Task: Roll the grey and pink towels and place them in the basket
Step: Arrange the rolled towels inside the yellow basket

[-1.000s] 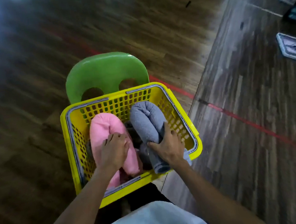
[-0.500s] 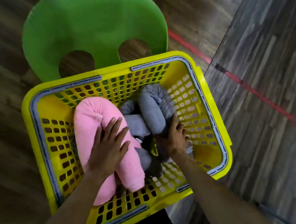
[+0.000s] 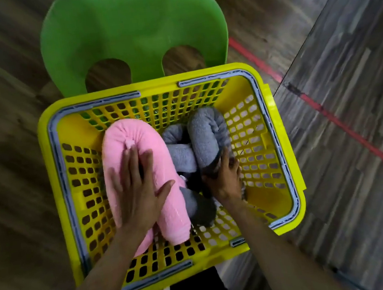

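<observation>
A yellow perforated basket (image 3: 76,199) sits on a green chair. Inside it, on the left, lies a rolled pink towel (image 3: 122,141) bent into an arch. My left hand (image 3: 137,188) presses flat on it with straight, spread fingers. To its right are rolled grey towels (image 3: 206,133), also bent over, with another grey roll (image 3: 179,156) between them and the pink one. My right hand (image 3: 226,176) reaches down by the right grey roll, fingers curled against its lower end; the grip itself is partly hidden.
The green plastic chair (image 3: 131,28) has its backrest beyond the basket. Dark wood floor surrounds it, with a red tape line (image 3: 354,133) running diagonally at the right. My white shirt and dark trousers show at the bottom edge.
The view has closed in on the basket. My left hand has flattened and spread on the pink towel. My right hand has gone lower beside the grey roll.
</observation>
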A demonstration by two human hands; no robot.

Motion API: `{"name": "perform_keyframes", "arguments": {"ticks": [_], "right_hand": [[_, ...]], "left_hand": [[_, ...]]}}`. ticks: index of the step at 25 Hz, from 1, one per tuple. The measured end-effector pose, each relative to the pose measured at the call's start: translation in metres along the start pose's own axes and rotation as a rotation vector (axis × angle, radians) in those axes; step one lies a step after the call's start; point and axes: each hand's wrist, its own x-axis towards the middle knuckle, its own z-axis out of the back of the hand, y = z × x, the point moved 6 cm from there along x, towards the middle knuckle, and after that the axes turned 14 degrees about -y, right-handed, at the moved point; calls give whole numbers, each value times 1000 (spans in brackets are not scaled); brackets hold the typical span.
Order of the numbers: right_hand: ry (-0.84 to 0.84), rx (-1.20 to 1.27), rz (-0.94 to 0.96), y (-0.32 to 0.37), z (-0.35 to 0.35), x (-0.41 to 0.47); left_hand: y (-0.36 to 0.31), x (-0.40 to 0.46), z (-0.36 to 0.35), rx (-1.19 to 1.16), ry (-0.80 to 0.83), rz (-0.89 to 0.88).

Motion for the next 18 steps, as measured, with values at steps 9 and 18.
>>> {"name": "perform_keyframes", "arguments": {"ticks": [9,18], "right_hand": [[269,676,194,89,2,-57],[488,604,166,78,1,-70]], "left_hand": [[6,-18,-5,-298,122,759],[29,-17,-17,-338,14,891]]}}
